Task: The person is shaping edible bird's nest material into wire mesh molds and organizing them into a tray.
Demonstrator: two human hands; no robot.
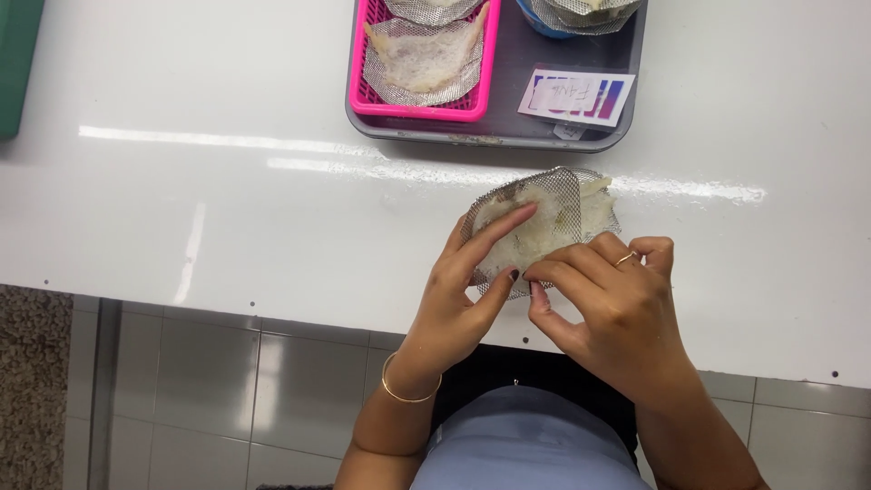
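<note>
Far left, at the edge of the white desk [227,209]: a green thing [18,63], only partly in view. Below the desk: grey floor tiles [200,390].

Further along, at the top: a grey tray [508,109]. On its left side, a pink basket [358,95] with filled mesh pieces [422,54] inside, white stuff tucked in them. Looks like finished ones, put away. On the tray's right side, a small card [576,95] with purple stripes, and above it a blue bowl [544,23] with more mesh, mostly cut off by the top edge.

Below the tray, near the front of the desk: one more mesh piece [553,195], resting on the desk and touched by both hands. Inside it, white fluffy stuff [544,231], poking out a bit at the top right. Not put in the basket yet.

Left hand [467,290]: one long finger laid flat over the white stuff, thumb at the lower edge of the mesh, pinching it. Thin gold bracelet [408,392] on that wrist.

Right hand [617,299]: fingers curled in, fingertips pressed together at the same lower edge, pinching the mesh. Gold ring [625,259] on one finger.

So, judging by the look: several pieces done, this one in the middle of being worked on. No telling how many are left.
</note>
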